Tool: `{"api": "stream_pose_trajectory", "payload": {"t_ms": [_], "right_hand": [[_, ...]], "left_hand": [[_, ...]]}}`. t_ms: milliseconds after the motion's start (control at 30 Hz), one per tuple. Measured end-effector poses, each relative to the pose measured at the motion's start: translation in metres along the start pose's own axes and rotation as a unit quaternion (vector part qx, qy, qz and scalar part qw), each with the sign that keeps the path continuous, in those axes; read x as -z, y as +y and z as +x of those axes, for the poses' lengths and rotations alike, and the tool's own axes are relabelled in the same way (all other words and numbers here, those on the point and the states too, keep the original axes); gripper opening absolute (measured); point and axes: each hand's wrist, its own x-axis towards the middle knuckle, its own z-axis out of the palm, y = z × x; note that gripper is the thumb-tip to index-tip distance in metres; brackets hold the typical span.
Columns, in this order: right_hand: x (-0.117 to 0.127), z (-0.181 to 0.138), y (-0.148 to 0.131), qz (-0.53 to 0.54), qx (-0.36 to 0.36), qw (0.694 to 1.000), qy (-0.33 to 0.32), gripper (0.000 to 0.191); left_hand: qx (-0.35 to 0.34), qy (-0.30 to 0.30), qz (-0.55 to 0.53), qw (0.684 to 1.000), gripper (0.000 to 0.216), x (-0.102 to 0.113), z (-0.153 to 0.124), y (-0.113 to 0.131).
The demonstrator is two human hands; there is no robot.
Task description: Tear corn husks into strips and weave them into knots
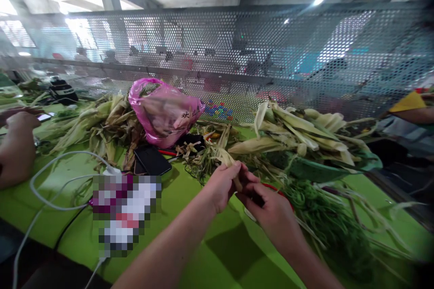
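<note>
Over the green table, my left hand (222,186) is closed around a pale strip of corn husk (228,158), whose frayed upper end sticks up past the fingers. My right hand (262,201) meets it from the right, its fingers bent at the husk's lower end; part of the grip is hidden. Behind and below my right hand shows the rim of a small red-edged container (280,191). Thin green strands (325,216) are heaped to the right of it. Dry scraps of husk and stringy bits (203,158) lie just beyond my left hand.
Corn husks fill a green basin (315,167) at the right; another husk pile (108,122) lies left. A pink plastic bag (166,110), a black phone (152,161) and white cables (50,207) are on the table (179,216). Another person's arm (16,149) rests at far left. A perforated metal screen (217,54) stands behind.
</note>
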Motion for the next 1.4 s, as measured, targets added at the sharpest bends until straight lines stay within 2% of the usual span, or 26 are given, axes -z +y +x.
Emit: {"api": "stream_pose_trajectory", "payload": {"t_ms": [100,200,233,300,367,467,533,600,800,867,967,1033,1100,1167,1267,1333,1400], "right_hand": [[0.008,0.000,0.000,0.006,-0.014,1.000,0.005,0.025],[0.016,0.003,0.003,0.074,-0.049,0.994,0.063,0.026],[0.018,0.004,0.004,0.118,-0.061,0.988,0.074,0.028],[0.019,0.007,0.005,0.226,-0.083,0.969,0.062,0.035],[0.020,0.009,0.005,0.325,-0.104,0.939,0.028,0.038],[0.020,0.010,0.003,0.395,-0.146,0.907,0.002,0.034],[0.022,0.009,0.003,0.411,-0.169,0.896,-0.003,0.029],[0.023,0.009,0.005,0.425,-0.178,0.888,0.003,0.027],[0.028,0.011,0.011,0.488,-0.163,0.854,0.078,0.023],[0.031,0.012,0.013,0.491,-0.158,0.851,0.096,0.022],[0.034,0.013,0.014,0.451,-0.139,0.874,0.115,0.022],[0.034,0.012,0.013,0.404,-0.123,0.899,0.114,0.022],[0.032,0.012,0.013,0.360,-0.110,0.921,0.104,0.023],[0.030,0.011,0.011,0.329,-0.103,0.935,0.087,0.023],[0.027,0.010,0.010,0.310,-0.099,0.943,0.069,0.020],[0.025,0.011,0.011,0.310,-0.095,0.944,0.069,0.017],[0.025,0.011,0.012,0.321,-0.091,0.940,0.077,0.017]], "left_hand": [[-0.045,0.023,0.107,0.993,0.022,0.001,0.001,0.001],[-0.105,0.040,0.297,0.948,0.024,0.000,0.001,0.001],[-0.125,0.033,0.370,0.920,0.025,0.000,0.000,0.001],[-0.150,0.003,0.519,0.842,0.026,-0.003,-0.004,0.000],[-0.142,-0.035,0.644,0.751,0.026,-0.006,-0.008,-0.002],[-0.117,-0.094,0.767,0.624,0.030,-0.009,-0.014,-0.005],[-0.104,-0.118,0.806,0.571,0.032,-0.010,-0.015,-0.007],[-0.097,-0.116,0.820,0.552,0.032,-0.009,-0.015,-0.007],[-0.076,-0.103,0.816,0.564,0.031,-0.008,-0.015,0.000],[-0.065,-0.099,0.816,0.565,0.030,-0.007,-0.015,0.003],[-0.053,-0.084,0.816,0.570,0.030,-0.003,-0.014,0.007],[-0.059,-0.071,0.803,0.590,0.029,-0.002,-0.014,0.008],[-0.089,-0.065,0.761,0.639,0.029,-0.002,-0.014,0.010],[-0.130,-0.079,0.683,0.714,0.037,-0.004,-0.014,0.009],[-0.169,-0.132,0.525,0.824,0.039,-0.011,-0.014,0.005],[-0.173,-0.154,0.449,0.863,0.035,-0.014,-0.013,0.002],[-0.160,-0.143,0.439,0.872,0.029,-0.014,-0.011,-0.002]]}}
